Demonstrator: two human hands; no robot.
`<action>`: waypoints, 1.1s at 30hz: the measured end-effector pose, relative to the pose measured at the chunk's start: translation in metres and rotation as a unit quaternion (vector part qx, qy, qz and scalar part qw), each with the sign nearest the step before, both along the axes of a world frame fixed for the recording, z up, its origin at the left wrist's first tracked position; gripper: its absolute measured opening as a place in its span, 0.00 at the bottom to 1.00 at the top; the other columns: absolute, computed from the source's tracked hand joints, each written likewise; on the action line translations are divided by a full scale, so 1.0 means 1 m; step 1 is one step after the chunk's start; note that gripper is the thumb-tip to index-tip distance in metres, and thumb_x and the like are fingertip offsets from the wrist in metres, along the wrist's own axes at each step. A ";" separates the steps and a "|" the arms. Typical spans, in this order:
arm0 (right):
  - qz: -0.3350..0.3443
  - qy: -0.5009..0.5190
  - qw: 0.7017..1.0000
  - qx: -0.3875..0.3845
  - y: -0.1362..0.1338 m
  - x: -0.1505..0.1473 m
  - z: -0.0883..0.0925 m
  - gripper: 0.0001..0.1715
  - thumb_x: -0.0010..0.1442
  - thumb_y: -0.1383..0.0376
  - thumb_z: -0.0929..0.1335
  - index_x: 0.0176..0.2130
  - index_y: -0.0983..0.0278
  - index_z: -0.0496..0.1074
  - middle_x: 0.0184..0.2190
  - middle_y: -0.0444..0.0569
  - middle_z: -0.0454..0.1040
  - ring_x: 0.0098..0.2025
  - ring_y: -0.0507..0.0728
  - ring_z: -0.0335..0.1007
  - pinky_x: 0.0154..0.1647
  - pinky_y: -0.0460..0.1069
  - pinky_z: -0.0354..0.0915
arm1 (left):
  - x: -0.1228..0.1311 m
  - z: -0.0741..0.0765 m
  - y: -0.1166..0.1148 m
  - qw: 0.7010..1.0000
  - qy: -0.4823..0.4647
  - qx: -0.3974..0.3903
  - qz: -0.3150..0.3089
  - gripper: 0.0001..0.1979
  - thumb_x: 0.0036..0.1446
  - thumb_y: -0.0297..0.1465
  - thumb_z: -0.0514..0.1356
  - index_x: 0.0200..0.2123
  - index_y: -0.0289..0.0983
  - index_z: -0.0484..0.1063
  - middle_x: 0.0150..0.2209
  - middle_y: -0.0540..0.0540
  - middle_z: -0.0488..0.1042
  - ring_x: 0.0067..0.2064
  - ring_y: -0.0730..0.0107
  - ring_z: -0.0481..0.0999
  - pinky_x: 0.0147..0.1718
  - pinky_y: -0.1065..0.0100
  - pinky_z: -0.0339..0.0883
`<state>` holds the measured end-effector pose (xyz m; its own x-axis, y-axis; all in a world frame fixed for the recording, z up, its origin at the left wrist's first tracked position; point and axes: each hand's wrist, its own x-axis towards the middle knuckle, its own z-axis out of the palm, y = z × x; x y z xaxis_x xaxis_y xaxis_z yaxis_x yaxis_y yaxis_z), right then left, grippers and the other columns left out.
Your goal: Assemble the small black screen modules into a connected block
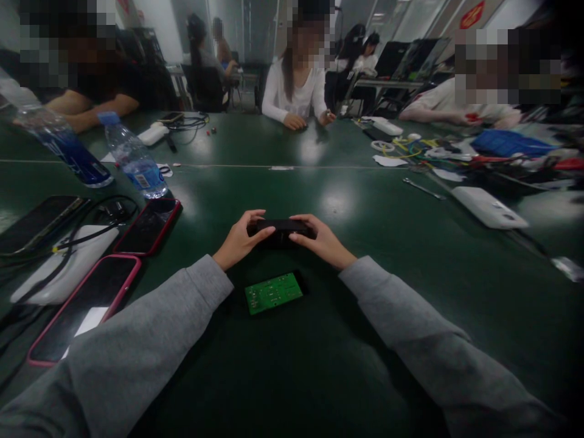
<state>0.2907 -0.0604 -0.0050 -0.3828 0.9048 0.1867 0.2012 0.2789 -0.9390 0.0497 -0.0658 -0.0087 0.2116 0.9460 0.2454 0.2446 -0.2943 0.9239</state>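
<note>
Between both hands, a small black box (281, 231) is held just above the green table (347, 201). Left hand (237, 242) grips its left end, thumb on top; right hand (322, 242) clamps the right end likewise. Just nearer than the wrists lies a green circuit board (273, 292), flat, untouched. Box looks rigid, light, smooth plastic; probably slippery. End grips seem soundest. Board likely fragile: take it by the edges.

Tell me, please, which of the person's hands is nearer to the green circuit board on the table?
Left, narrowly. The left hand sits just up-left of the green circuit board; the right hand is up-right, slightly farther. Both hold the black box.
</note>
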 end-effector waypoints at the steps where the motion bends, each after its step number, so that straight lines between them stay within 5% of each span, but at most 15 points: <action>1: -0.004 0.001 1.000 -0.006 0.000 0.000 0.001 0.31 0.54 0.52 0.75 0.52 0.60 0.67 0.50 0.53 0.73 0.53 0.63 0.70 0.59 0.65 0.63 | -0.001 0.000 0.001 1.000 -0.006 -0.005 -0.001 0.29 0.54 0.45 0.66 0.54 0.37 0.66 0.48 0.39 0.74 0.50 0.58 0.76 0.53 0.51 0.68; 10: -0.006 -0.001 0.999 -0.035 -0.004 0.000 0.008 0.29 0.56 0.51 0.73 0.53 0.59 0.68 0.51 0.53 0.72 0.53 0.63 0.71 0.56 0.65 0.67 | -0.001 0.002 0.000 0.999 -0.033 -0.022 -0.005 0.27 0.54 0.44 0.67 0.51 0.37 0.67 0.42 0.42 0.76 0.43 0.62 0.77 0.45 0.56 0.71; 33: -0.015 0.047 0.994 -0.094 -0.005 0.001 0.013 0.31 0.56 0.46 0.73 0.52 0.59 0.68 0.45 0.52 0.75 0.49 0.63 0.72 0.53 0.62 0.69 | -0.001 0.003 0.000 0.999 -0.038 -0.020 -0.015 0.25 0.54 0.46 0.66 0.49 0.37 0.68 0.40 0.44 0.75 0.41 0.63 0.76 0.42 0.59 0.71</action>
<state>0.2917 -0.0653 0.0075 -0.3443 0.9377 0.0475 0.1149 0.0923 -0.9891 0.0486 -0.0655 -0.0059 0.2212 0.9490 0.2247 0.1644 -0.2634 0.9506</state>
